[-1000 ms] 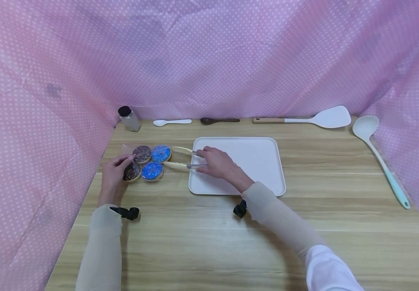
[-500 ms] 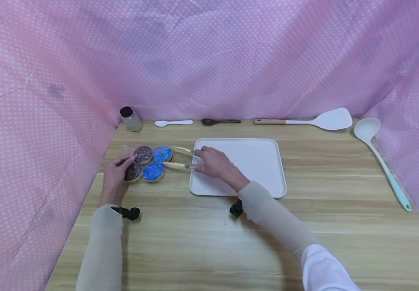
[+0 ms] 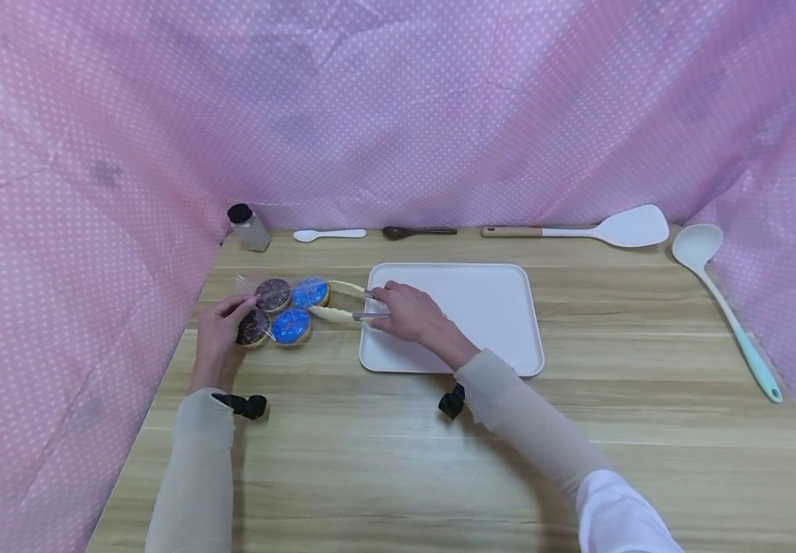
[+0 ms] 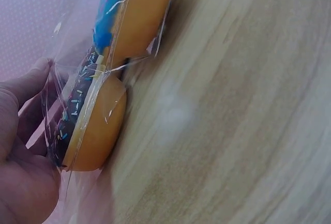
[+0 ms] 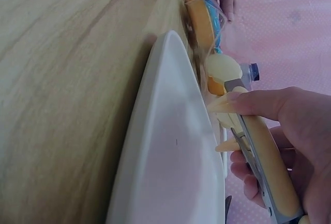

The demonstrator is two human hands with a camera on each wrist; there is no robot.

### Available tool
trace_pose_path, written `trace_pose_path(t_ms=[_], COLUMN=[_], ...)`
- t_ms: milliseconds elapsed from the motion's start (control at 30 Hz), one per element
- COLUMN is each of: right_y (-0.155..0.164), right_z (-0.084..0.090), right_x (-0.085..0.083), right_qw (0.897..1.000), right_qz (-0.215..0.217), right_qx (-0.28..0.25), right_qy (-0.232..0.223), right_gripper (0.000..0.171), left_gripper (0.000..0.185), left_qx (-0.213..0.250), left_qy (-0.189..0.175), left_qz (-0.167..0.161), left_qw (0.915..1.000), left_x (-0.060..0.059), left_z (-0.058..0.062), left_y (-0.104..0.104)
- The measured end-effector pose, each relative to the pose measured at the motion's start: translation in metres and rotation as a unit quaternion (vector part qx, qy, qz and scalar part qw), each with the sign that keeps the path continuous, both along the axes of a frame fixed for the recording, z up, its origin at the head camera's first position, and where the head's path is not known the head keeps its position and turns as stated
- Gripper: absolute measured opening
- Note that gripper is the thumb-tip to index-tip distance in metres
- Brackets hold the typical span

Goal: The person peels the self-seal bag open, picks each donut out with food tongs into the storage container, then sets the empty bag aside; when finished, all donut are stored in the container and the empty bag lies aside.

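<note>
Tongs (image 3: 342, 301) tips beside bagged doughnuts (image 3: 283, 310)

The white tray (image 3: 480, 307) is the landmark. Its bare surface lies open to the right of the right hand (image 3: 407, 311). Just left of the tray, the tongs (image 3: 342, 301) bridge the narrow gap to the bag of doughnuts (image 3: 280, 311), so no passage remains there. The left hand (image 3: 218, 330) blocks the bag's far-left side, with the pink curtain (image 3: 80, 253) close beyond. Behind the tray, a shaker (image 3: 247, 226), white spoon (image 3: 328, 233), dark spoon (image 3: 417, 230) and spatula (image 3: 598, 226) line the tabletop (image 3: 384, 468) edge. Right of the tray there is wide room up to the ladle (image 3: 722, 299). In front of the tray the tabletop is broad and free.
</note>
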State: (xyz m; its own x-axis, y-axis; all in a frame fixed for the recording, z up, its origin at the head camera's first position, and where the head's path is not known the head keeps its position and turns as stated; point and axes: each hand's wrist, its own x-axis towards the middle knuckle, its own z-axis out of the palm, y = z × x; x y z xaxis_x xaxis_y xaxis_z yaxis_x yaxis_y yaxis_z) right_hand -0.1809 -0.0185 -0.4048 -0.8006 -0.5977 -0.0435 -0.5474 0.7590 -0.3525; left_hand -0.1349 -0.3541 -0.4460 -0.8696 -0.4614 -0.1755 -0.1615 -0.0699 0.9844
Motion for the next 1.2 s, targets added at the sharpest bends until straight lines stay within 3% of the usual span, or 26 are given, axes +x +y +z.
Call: trace_pose_path(t_ms=[500, 800, 1000, 1200], right_y=[0.019, 0.047, 0.072, 0.098], right_z=[0.009, 0.011, 0.014, 0.013], right_x=[0.012, 0.020, 0.023, 0.024], right_qw=[0.999, 0.998, 0.996, 0.994], right_qz=[-0.028, -0.030, -0.055, -0.077], right_qx=[-0.023, -0.049, -0.067, -0.070], right_qy=[-0.007, 0.020, 0.020, 0.033], right_gripper=[0.055, 0.054, 0.053, 0.055], left_gripper=[0.027, 0.030, 0.032, 0.032], left_qx=[0.039, 0.010, -0.037, -0.034], left_qy=[0.046, 0.021, -0.008, -0.009], left_qz=[0.009, 0.004, 0.002, -0.001], left_qw=[0.9982, 0.9997, 0.9993, 0.9994], left_x=[-0.002, 0.000, 0.000, 0.000], left_z=[-0.002, 0.000, 0.001, 0.003], left_y=[0.003, 0.001, -0.001, 0.001])
